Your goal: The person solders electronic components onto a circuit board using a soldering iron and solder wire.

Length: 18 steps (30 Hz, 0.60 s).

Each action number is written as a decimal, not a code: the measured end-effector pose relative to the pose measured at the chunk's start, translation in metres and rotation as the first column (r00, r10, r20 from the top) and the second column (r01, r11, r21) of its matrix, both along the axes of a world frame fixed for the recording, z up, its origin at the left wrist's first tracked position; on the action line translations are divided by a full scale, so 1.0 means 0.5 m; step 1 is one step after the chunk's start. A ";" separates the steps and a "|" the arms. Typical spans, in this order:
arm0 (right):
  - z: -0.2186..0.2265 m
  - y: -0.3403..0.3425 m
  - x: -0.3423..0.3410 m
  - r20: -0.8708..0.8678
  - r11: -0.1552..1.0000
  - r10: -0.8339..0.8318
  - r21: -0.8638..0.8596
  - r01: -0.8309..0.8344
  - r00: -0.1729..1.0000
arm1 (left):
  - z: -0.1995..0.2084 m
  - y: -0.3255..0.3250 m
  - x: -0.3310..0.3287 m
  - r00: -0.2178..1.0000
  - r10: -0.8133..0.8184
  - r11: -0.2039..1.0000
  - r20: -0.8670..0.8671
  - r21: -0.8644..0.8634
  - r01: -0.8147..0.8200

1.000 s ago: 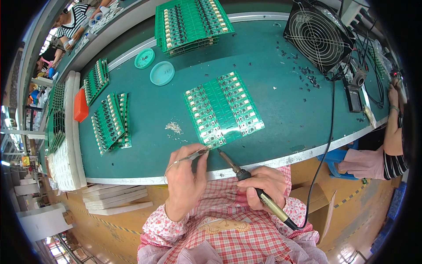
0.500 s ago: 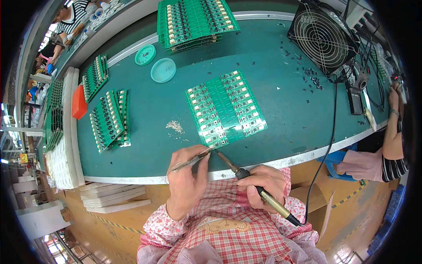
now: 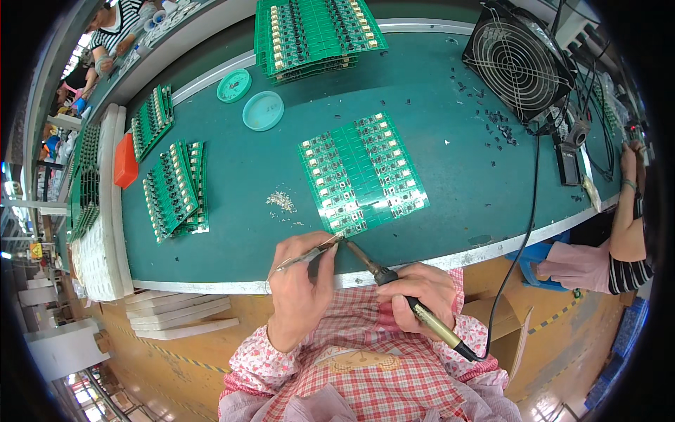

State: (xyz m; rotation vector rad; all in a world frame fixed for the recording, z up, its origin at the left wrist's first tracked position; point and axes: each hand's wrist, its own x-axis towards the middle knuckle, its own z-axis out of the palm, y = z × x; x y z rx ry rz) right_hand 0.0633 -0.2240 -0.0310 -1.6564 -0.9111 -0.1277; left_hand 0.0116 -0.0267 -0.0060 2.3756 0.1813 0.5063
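Observation:
A green circuit board panel (image 3: 365,169) with rows of white and black parts lies flat on the teal mat in front of me. My left hand (image 3: 299,281) pinches metal tweezers (image 3: 304,259), their tips at the panel's near left corner. In my right hand (image 3: 420,299) is a soldering iron (image 3: 432,320), gripped like a pen, its tip reaching the same corner close to the tweezers. What sits between the tweezer tips is too small to make out. Left of the panel is a scatter of tiny pale parts (image 3: 281,202).
More boards stand in a stack (image 3: 320,35) at the back and in piles (image 3: 172,190) at left, near a red box (image 3: 126,162). Two round turquoise dishes (image 3: 263,111) lie behind. A fan (image 3: 517,63) and black bits (image 3: 500,130) are at right; the iron's cord (image 3: 532,211) hangs over the edge.
Both hands keep nearly the same place, with tweezers and iron tip still at the panel's near corner. The whole view has shifted very slightly.

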 end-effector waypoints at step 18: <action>0.004 0.007 -0.001 -0.024 0.998 -0.061 0.025 0.062 0.998 | 0.005 -0.001 0.003 1.000 0.003 1.000 -0.015 0.027 -0.003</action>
